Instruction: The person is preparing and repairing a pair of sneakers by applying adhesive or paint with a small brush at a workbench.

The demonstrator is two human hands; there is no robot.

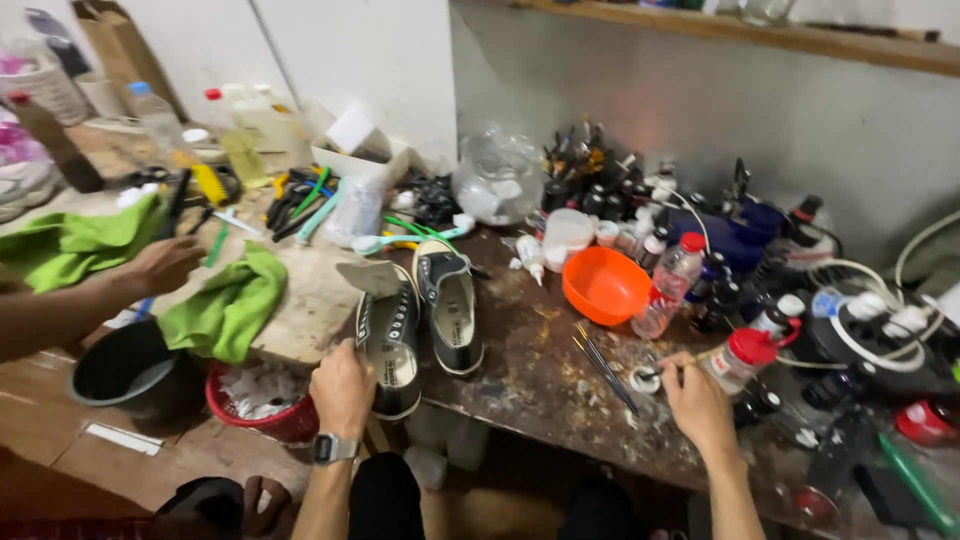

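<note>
The left hand point(342, 388) clasps the heel of a black sneaker point(390, 340) (its twin point(452, 308) lies just beside). The right hand point(697, 402) pinches a thin brush point(672, 369), tip in a small white pot point(645, 379).

We cannot see the heel of the black shoe point(390, 345), because the left hand point(342, 388) covers it. The right hand point(698, 402) holds a thin tool too small to identify. Another person's arm point(60, 310) is cut by the left edge.
</note>
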